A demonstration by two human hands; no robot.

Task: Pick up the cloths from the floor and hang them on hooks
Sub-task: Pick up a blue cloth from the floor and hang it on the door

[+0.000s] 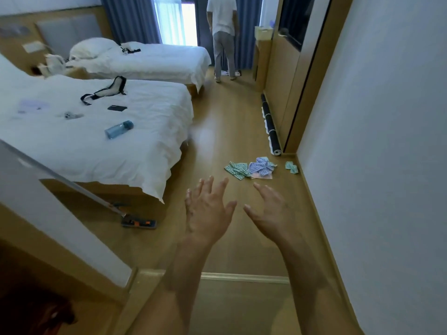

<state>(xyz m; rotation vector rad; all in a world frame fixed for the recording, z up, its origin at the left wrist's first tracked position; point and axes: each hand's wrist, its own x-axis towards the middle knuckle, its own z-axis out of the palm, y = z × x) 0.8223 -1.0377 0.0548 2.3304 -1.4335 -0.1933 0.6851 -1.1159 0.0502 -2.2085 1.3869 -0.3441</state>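
Status: task not yet begun, as judged from how things lie.

Hands: the left hand and the right hand are both raised at lower centre of the frame, fingers spread and straight, palms down. Neither holds anything. Neither touches a cloth.

Task items: 4 cloths are visible on the wooden floor, right of centre in the frame, above the hands and apart from them. A green striped cloth lies crumpled at the left of the group. A blue striped cloth lies just beside it, resting partly on a pink cloth, of which only an edge shows. A small green cloth lies apart to the right, close to the wall. All 4 are still down.

Hooks: none can be seen in this view; their location cannot be stated.

Other findings: a rolled dark mat lies along the wall base above the cloths. A bed fills the left of the frame with a water bottle on it. A mop head rests on the floor at lower left. A second person stands at the window, top centre, facing away.

Remaining: every cloth is to be picked up and hung. Nothing completed.
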